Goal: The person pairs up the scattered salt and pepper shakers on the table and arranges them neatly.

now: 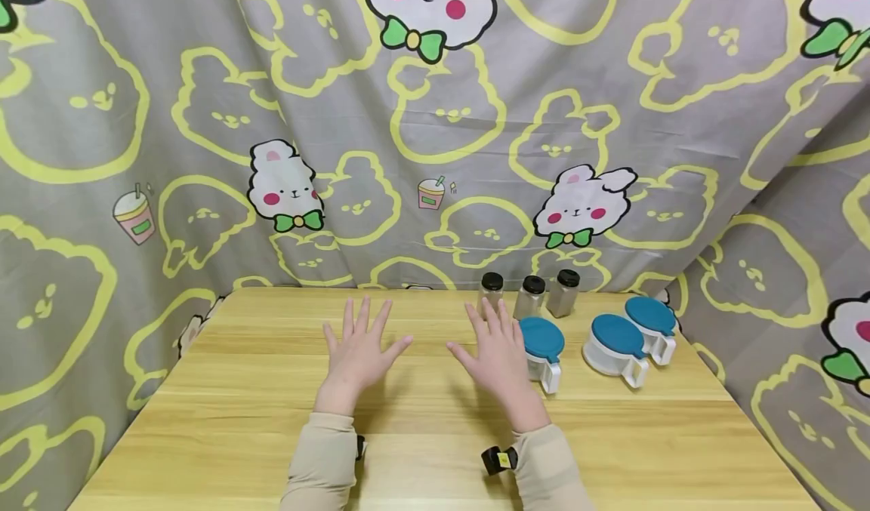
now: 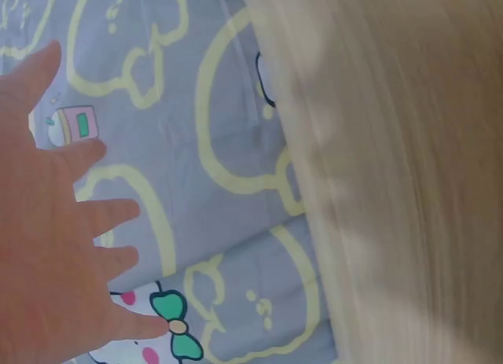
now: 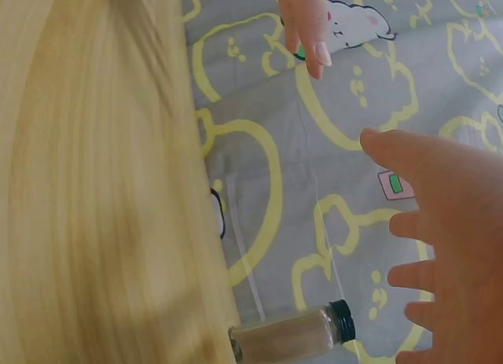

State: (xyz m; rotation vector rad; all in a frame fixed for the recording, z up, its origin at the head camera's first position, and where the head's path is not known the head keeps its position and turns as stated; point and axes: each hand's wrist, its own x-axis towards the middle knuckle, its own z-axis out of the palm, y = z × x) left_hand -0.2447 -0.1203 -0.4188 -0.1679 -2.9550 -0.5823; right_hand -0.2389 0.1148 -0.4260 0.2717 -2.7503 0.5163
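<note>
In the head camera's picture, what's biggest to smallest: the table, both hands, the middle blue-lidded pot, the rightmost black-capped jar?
1. Table
2. Left hand and right hand: too alike to rank
3. Middle blue-lidded pot
4. Rightmost black-capped jar

I can read no words, brand or number on anything here. The black device (image 1: 491, 462) beside my right sleeve (image 1: 553, 466) carries a yellow label (image 1: 503, 460), its marks too small for me to make out. On the curtain (image 1: 469, 137), a printed pink cup (image 1: 129, 210) bears a green patch (image 1: 141, 226), on which I can make out no lettering.
</note>
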